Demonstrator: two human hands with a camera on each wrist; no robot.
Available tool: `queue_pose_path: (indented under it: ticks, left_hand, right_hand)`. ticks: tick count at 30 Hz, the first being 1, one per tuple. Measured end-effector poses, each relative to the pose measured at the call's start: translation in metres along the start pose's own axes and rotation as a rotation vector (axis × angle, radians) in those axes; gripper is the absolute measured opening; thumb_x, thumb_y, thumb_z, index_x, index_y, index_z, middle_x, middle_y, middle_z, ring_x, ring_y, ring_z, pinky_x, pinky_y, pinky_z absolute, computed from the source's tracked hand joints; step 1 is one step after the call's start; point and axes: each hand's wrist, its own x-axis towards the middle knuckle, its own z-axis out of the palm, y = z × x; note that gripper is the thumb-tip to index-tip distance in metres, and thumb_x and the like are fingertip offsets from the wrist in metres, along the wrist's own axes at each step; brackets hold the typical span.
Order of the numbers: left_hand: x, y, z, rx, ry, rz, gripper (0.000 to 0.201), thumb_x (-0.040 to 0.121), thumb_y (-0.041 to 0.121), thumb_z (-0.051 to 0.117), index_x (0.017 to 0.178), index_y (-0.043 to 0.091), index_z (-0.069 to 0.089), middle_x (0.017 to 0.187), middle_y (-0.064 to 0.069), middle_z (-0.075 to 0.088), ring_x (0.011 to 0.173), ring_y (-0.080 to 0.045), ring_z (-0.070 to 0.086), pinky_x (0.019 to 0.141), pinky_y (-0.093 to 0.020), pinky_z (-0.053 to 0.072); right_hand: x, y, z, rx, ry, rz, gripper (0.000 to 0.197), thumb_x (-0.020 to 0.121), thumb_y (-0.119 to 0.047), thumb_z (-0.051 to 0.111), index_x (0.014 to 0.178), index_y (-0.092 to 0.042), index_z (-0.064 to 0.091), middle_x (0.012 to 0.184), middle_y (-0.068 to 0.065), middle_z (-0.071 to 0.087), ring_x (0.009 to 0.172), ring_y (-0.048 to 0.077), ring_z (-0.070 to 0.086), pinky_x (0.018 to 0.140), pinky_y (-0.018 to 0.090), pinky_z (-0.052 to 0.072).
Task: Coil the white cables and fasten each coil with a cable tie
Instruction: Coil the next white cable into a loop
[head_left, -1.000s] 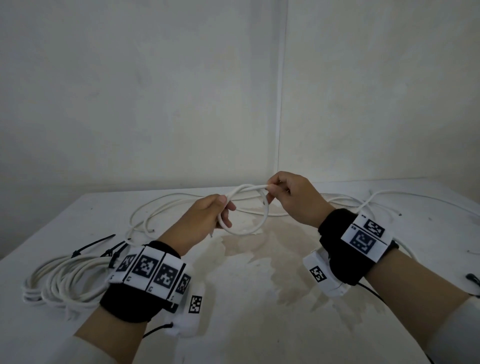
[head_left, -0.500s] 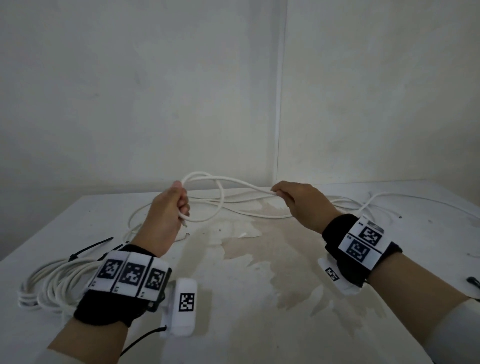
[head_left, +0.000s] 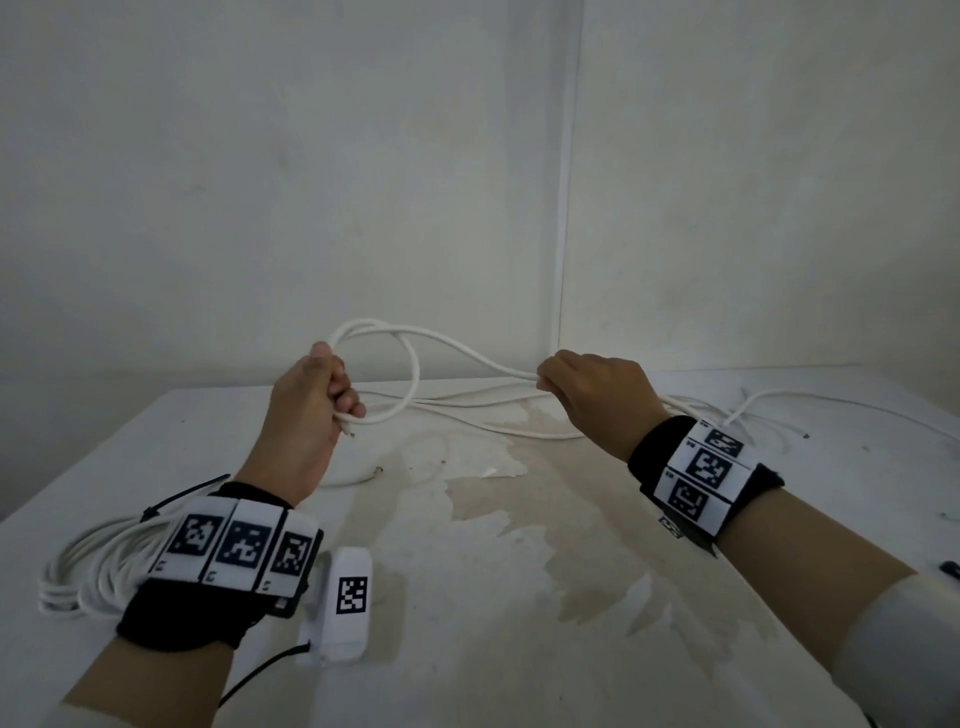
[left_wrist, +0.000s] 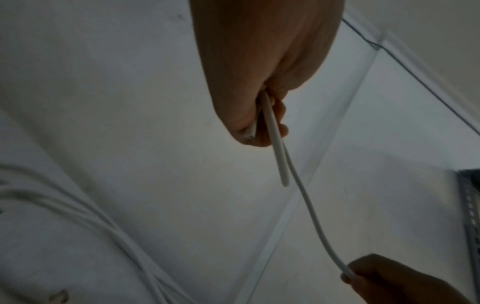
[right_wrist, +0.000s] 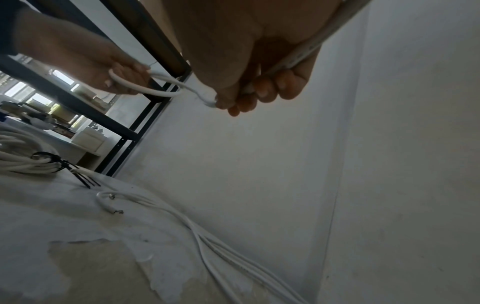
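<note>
My left hand (head_left: 345, 402) is fisted round a small loop of white cable (head_left: 413, 364), held above the table. The cable's cut end pokes out below the fist. From the loop a strand runs right to my right hand (head_left: 543, 380), which pinches it at about the same height. In the left wrist view the left hand (left_wrist: 269, 123) grips the cable (left_wrist: 306, 202), which leads down to the right hand (left_wrist: 363, 275). The right wrist view shows the right hand (right_wrist: 244, 96) pinching the cable (right_wrist: 166, 86) and the left hand (right_wrist: 122, 80) holding the loop.
A finished coil (head_left: 88, 571) bound with black cable ties (head_left: 182, 493) lies at the table's left edge. More loose white cables (head_left: 467, 415) trail along the back of the stained table (head_left: 519, 571) towards the right. Walls meet in a corner just behind.
My hands have drawn apart. The left rose and moved left with the loop in its fist. The right slid to the right along the strand, which now stretches between them.
</note>
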Motion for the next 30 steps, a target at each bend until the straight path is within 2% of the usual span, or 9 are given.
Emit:
queue_pose_path:
  ticks: [2,5,7,10,14,18,22,26,30]
  left_hand:
    - [-0.003,0.004,0.005,0.085,-0.029,0.04,0.037,0.101,0.021,0.03,0.065,0.015,0.036,0.041,0.012,0.032,0.036,-0.003,0.029,0.042,-0.015,0.033]
    - [-0.004,0.007,0.008,0.215,-0.058,0.074,0.036,0.1,0.019,0.033,0.064,0.015,0.037,0.049,0.007,0.03,0.039,-0.003,0.028,0.044,-0.018,0.029]
    - [-0.006,0.006,0.011,0.314,-0.086,0.091,0.036,0.1,0.022,0.035,0.065,0.014,0.039,0.051,0.007,0.03,0.041,-0.003,0.029,0.042,-0.016,0.029]
    - [-0.011,0.002,0.022,0.417,-0.146,0.093,0.036,0.1,0.021,0.035,0.065,0.014,0.039,0.048,0.011,0.031,0.043,-0.004,0.028,0.043,-0.017,0.027]
    - [-0.018,-0.007,0.034,0.521,-0.201,0.08,0.035,0.1,0.02,0.034,0.065,0.015,0.039,0.055,0.004,0.033,0.047,-0.009,0.031,0.049,-0.022,0.028]
    - [-0.029,-0.016,0.039,0.616,-0.285,0.05,0.037,0.1,0.022,0.034,0.065,0.014,0.045,0.058,0.003,0.046,0.05,-0.004,0.044,0.048,-0.012,0.035]
    - [-0.041,-0.017,0.048,0.661,-0.372,0.014,0.038,0.097,0.009,0.031,0.065,0.015,0.05,0.058,0.001,0.052,0.041,-0.001,0.049,0.041,-0.011,0.034]
    - [-0.045,-0.017,0.054,0.599,-0.432,-0.122,0.036,0.093,0.008,0.032,0.059,0.013,0.039,0.045,0.002,0.037,0.036,-0.009,0.029,0.041,-0.02,0.022]
    - [-0.042,-0.012,0.05,0.516,-0.401,-0.239,0.036,0.097,0.02,0.034,0.063,0.011,0.042,0.05,0.0,0.038,0.034,-0.008,0.023,0.037,-0.016,0.018]
  right_hand:
    - [0.001,-0.002,0.001,-0.043,-0.028,-0.012,0.018,0.078,-0.01,0.066,0.062,-0.011,0.058,0.05,0.0,0.052,0.032,0.019,0.043,0.039,0.018,0.017]
    - [-0.003,-0.015,0.003,-0.072,-0.053,-0.139,0.018,0.075,-0.009,0.053,0.06,-0.013,0.062,0.052,0.001,0.055,0.034,0.018,0.049,0.037,0.018,0.021]
    - [-0.006,-0.03,0.003,-0.073,-0.082,-0.258,0.011,0.069,-0.013,0.063,0.058,-0.014,0.063,0.053,0.002,0.055,0.035,0.018,0.05,0.035,0.019,0.027]
    - [-0.007,-0.057,0.004,-0.063,-0.114,-0.408,0.016,0.055,-0.013,0.076,0.057,-0.015,0.061,0.055,0.001,0.054,0.037,0.016,0.047,0.038,0.021,0.022]
    - [-0.001,-0.075,-0.001,0.029,-0.012,-0.49,0.005,0.068,-0.009,0.064,0.067,-0.013,0.063,0.065,0.001,0.056,0.041,0.015,0.044,0.04,0.022,0.022]
    - [0.011,-0.079,-0.011,0.325,0.059,-0.379,0.018,0.077,-0.022,0.057,0.068,-0.007,0.058,0.067,0.005,0.06,0.04,0.02,0.05,0.037,0.017,0.024]
    - [0.013,-0.076,-0.017,0.573,0.004,-0.103,0.033,0.067,-0.038,0.062,0.063,-0.007,0.053,0.067,0.005,0.056,0.043,0.022,0.052,0.042,0.022,0.033]
    - [0.014,-0.065,-0.018,0.727,-0.06,0.019,0.028,0.07,-0.03,0.067,0.068,-0.006,0.052,0.071,0.002,0.047,0.055,0.02,0.045,0.051,0.028,0.034]
    - [0.019,-0.045,-0.019,0.741,0.005,-0.008,0.031,0.081,-0.032,0.056,0.076,-0.002,0.061,0.072,0.009,0.059,0.059,0.017,0.048,0.053,0.031,0.043]
